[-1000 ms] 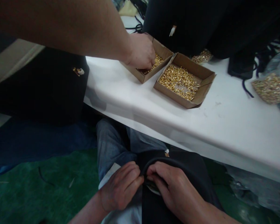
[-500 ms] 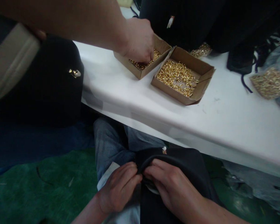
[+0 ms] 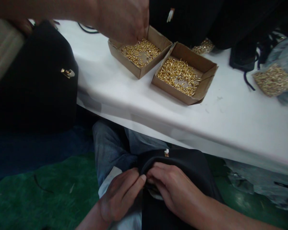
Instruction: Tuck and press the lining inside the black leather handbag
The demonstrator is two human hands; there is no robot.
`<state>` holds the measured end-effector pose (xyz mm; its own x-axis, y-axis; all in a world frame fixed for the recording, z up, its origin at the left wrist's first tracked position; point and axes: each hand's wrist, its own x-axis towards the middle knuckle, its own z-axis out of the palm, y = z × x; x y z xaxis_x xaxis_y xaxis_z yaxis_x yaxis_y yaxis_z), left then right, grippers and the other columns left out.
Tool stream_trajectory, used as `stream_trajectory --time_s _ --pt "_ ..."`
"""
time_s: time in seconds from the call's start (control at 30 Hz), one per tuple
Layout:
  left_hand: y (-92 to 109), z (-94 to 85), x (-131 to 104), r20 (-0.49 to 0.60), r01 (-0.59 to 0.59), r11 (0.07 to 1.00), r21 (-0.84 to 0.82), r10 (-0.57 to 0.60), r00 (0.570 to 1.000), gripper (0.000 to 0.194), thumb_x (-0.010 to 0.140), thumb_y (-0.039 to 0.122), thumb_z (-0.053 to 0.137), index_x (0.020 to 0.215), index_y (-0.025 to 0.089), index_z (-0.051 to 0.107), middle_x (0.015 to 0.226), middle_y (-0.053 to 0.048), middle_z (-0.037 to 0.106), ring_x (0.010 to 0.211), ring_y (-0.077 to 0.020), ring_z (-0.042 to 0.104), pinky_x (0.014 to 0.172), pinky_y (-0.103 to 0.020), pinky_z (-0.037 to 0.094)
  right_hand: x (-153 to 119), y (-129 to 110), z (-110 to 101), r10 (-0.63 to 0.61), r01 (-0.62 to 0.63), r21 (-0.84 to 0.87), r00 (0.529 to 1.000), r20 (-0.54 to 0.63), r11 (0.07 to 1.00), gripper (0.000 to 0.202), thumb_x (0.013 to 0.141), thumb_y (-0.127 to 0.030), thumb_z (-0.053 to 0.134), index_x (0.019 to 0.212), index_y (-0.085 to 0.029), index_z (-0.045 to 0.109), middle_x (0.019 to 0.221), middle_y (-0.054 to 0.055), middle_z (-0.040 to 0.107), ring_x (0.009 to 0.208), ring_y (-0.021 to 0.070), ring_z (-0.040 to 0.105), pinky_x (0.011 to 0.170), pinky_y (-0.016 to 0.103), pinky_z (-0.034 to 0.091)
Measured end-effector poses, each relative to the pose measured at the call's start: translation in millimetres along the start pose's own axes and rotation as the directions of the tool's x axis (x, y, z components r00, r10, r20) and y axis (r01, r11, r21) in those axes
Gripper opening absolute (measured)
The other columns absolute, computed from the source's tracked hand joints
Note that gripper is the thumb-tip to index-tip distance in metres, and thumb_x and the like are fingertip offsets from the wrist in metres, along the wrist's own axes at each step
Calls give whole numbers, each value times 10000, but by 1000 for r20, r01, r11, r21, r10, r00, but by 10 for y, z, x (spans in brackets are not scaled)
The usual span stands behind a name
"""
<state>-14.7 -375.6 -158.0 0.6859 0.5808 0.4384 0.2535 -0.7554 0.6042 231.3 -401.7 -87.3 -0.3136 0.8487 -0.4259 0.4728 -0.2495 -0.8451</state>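
A black bag point(image 3: 194, 169) with a smooth surface and a small gold clasp, partly covered in white, lies across my lap. My left hand point(image 3: 123, 193) is closed on the bag's folded edge, thumb and fingers pinched together. Close beside it, my right hand point(image 3: 168, 183) is closed on the same edge, its fingertips curled into the opening. A bit of pale lining shows beneath the right fingers. Whatever small piece may be between my fingertips is hidden.
Two cardboard trays on the white table point(image 3: 242, 121) hold small gold fittings point(image 3: 180, 75). A co-worker's hand point(image 3: 124, 20) hovers over the left tray. That person has another black bag point(image 3: 38, 86) at left. Plastic bags of gold pieces point(image 3: 273, 80) lie at right.
The co-worker's hand has lifted out of the left tray and moved up and left. My hands stay at the bag's edge, with only slight finger shifts. The view has shifted slightly.
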Motion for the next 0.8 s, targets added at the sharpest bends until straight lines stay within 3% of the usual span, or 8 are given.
stream_trajectory --time_s 0.1,0.17,0.3,0.43,0.8 --pt "4 -27 127 32 -68 997 -29 69 997 243 1078 40 602 1252 99 763 1043 -75 792 1040 -173 786 1130 -341 665 4 19 16 22 -22 16 1000 19 1000 243 986 2 538 927 -195 668 919 27 672 807 191 617 743 312 420" --pt "-1 -38 190 23 -72 995 -65 74 997 206 1074 29 599 1187 69 766 999 -78 777 1005 -178 786 1143 -367 669 12 19 9 1 -1 57 1000 11 998 255 996 9 542 934 -199 677 936 19 684 817 181 621 757 302 431" --pt "-27 -50 232 12 -138 983 -122 140 990 268 1110 37 494 1155 14 758 1023 -142 792 1132 -235 807 1170 -440 672 33 -4 -63 -34 35 172 999 -9 984 266 990 31 579 936 -205 687 957 -11 700 855 157 632 800 265 458" --pt "-49 -41 255 15 -151 983 -108 154 988 277 1118 53 477 1148 25 751 1017 -148 807 1150 -237 818 1172 -443 675 41 -17 -148 32 -37 214 999 23 976 291 971 63 596 945 -203 711 930 -31 703 840 145 633 799 251 468" --pt "-86 -11 245 19 -102 982 -157 106 994 261 1120 56 489 1199 36 737 1157 -166 807 1345 -227 758 1258 -395 610 28 -67 -197 19 -26 70 996 87 997 171 1061 -84 512 997 -199 620 981 33 652 851 193 596 788 321 451"
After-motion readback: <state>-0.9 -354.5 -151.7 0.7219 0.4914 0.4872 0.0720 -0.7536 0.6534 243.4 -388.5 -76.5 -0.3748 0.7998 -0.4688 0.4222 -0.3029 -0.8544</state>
